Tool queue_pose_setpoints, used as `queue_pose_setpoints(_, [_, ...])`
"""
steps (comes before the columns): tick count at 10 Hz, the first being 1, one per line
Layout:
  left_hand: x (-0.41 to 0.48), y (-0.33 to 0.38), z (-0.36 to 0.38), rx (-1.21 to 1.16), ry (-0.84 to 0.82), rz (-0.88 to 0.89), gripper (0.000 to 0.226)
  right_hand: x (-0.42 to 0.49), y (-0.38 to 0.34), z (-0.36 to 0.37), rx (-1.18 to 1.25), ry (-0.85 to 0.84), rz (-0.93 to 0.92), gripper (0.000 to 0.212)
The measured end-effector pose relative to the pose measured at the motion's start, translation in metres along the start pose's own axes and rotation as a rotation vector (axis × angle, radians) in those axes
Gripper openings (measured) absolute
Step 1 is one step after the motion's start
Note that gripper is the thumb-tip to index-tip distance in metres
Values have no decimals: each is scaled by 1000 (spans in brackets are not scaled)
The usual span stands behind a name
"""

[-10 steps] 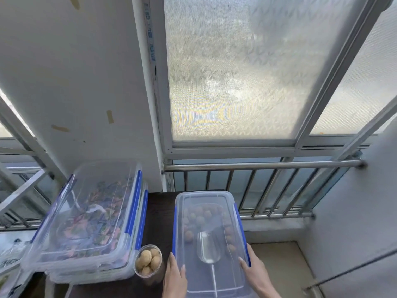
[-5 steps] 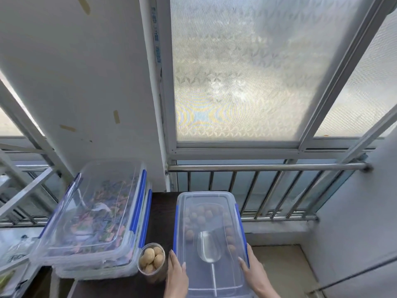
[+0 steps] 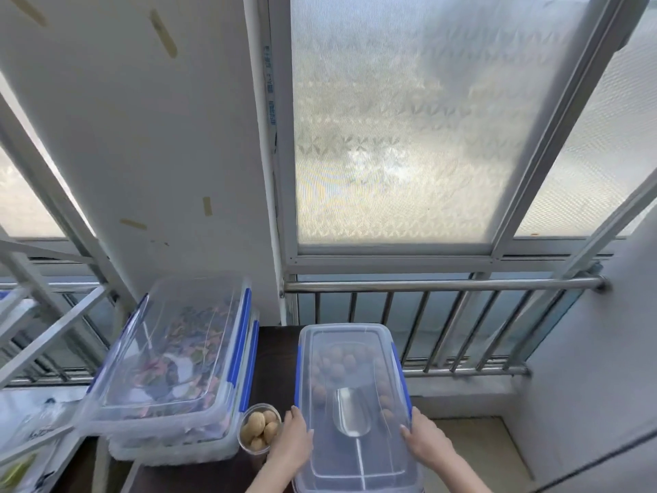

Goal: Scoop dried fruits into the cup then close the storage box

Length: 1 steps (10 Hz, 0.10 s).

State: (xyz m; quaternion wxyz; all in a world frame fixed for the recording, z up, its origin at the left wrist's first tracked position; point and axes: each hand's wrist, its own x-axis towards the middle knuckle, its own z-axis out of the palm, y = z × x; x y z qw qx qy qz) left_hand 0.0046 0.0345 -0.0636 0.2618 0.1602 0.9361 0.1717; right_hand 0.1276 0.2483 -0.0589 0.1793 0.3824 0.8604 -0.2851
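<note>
A clear storage box [image 3: 350,341] with blue side clips stands on the dark table, its lid lying on top. Through the lid I see brown round dried fruits [image 3: 337,364] and a metal scoop [image 3: 350,414] inside. My left hand [image 3: 293,439] rests on the lid's left edge and my right hand [image 3: 425,441] on its right edge, fingers laid flat along the lid. A small clear cup [image 3: 259,428] holding several tan dried fruits stands just left of my left hand.
Two stacked clear boxes [image 3: 170,357] with blue clips and colourful contents sit at the left. The dark table [image 3: 273,354] ends near a metal railing [image 3: 444,284] under frosted windows. A metal rack [image 3: 32,332] and bags lie at the far left.
The view has tilted up slightly. Both hands stay on the lid's sides, shifted very little; the box, cup and scoop have not moved.
</note>
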Motion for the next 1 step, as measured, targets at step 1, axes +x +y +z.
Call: queue_pose_setpoints(1, [1,-4,-35,-47,34,119,45,-16,-8,-31,-118,57,-48,19])
